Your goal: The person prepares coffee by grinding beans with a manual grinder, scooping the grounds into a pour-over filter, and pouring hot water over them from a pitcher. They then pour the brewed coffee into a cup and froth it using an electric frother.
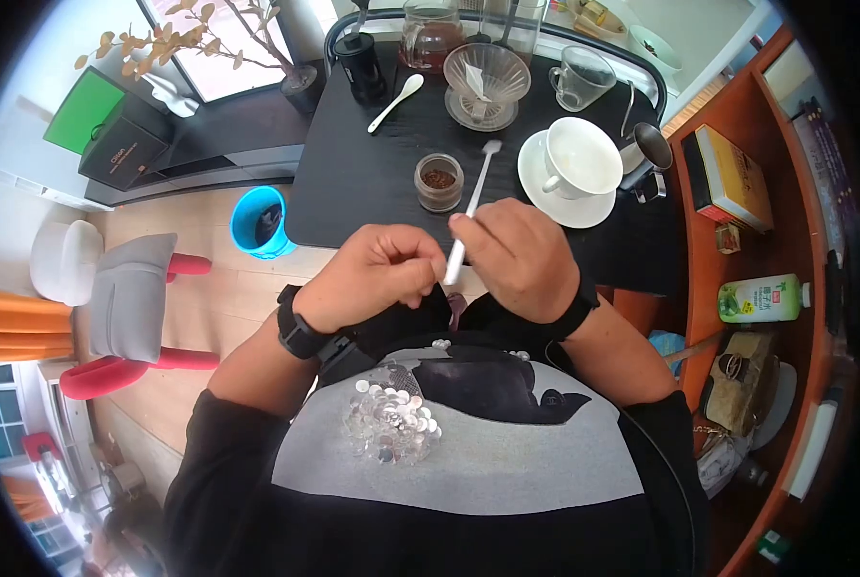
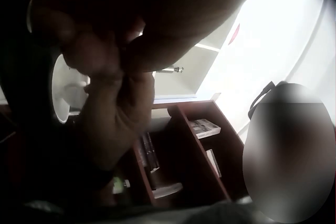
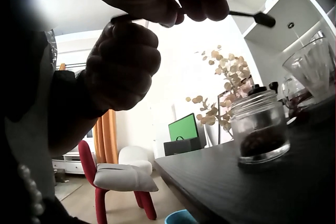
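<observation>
My right hand (image 1: pixel 521 258) grips a slim, white-handled stirring spoon (image 1: pixel 481 181) with a small flat tip, tilted up and away over the table's near edge. Beside it, my left hand (image 1: pixel 377 272) has its fingers curled, thumb and forefinger pinching the handle's lower end. In the right wrist view the spoon's dark tip (image 3: pixel 264 20) sticks out past the right fingers. A small glass jar (image 1: pixel 440 183) with brown grounds at its bottom stands just beyond the hands. To its right, a white cup (image 1: pixel 582 159) sits on a saucer (image 1: pixel 567 213).
At the table's back are a black grinder (image 1: pixel 359 69), a white spoon (image 1: pixel 396 103), a ribbed glass dripper (image 1: pixel 488 82), a glass pot (image 1: pixel 430 38) and a glass cup (image 1: pixel 581 79). A metal pitcher (image 1: pixel 646 152) stands right. A blue bin (image 1: pixel 262 223) is on the floor, left.
</observation>
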The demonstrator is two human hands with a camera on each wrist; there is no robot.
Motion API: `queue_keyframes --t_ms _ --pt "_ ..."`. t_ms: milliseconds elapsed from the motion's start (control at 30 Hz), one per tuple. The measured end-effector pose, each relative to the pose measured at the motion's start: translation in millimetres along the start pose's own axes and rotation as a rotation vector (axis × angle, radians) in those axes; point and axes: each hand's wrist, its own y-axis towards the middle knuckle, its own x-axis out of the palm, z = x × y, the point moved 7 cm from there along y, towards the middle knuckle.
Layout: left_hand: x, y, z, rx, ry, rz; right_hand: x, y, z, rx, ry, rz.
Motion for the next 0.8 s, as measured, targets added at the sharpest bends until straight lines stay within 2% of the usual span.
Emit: queue_keyframes --t_ms 33,100,133,167,200,233,300,333,400,467,500,567,633,800 --pt "-1.4 4.2 -3.2 0.001 -0.002 -0.007 -5.2 -4.2 4.1 0.024 -0.024 0.029" --pt "-18.5 13.7 2.8 0.297 0.113 0.172 -12.2 -13.3 11.4 0.083 -0.012 0.025" --pt "-21.6 22.5 -3.1 0.299 0.11 0.164 -20.6 -16.8 16.7 0.144 0.015 0.111" --pt "-31.3 29.1 -2.2 0.373 0.318 0.3 -28.8 -20.7 21.7 0.202 0.045 0.197" --pt "-39.2 34.3 -0.8 0.444 0.527 0.442 -33.8 -23.6 33.0 0.394 0.175 0.172" --pt "-44.6 37.2 1.5 0.511 0.736 0.588 -33.4 -24.9 30.6 0.39 0.176 0.167" --pt "-50.8 54.5 -10.1 0.487 0.704 0.569 -29.5 -41.3 48.1 0.686 0.53 0.343" --pt "-51.3 62.8 -14.5 0.487 0.745 0.545 -27.7 -42.4 48.1 0.697 0.558 0.363" --pt "-49.4 67.8 -13.4 0.489 0.788 0.516 -22.6 -38.4 46.4 0.664 0.566 0.339" --pt "-47.6 70.3 -10.9 0.398 0.809 0.488 -21.5 -36.5 46.0 0.637 0.57 0.32" --pt "-47.3 70.3 -12.7 0.398 0.81 0.485 -19.2 -34.3 43.9 0.606 0.525 0.254" --pt "-45.2 64.0 -13.3 0.514 0.747 0.493 -14.8 -31.1 43.0 0.575 0.481 0.19" --pt "-39.6 53.5 -9.1 0.57 0.748 0.513 -19.1 -20.6 26.9 0.297 0.277 0.224" --pt "-29.4 38.2 0.4 0.723 0.708 0.547 -11.1 -12.3 6.0 0.156 0.173 0.116"
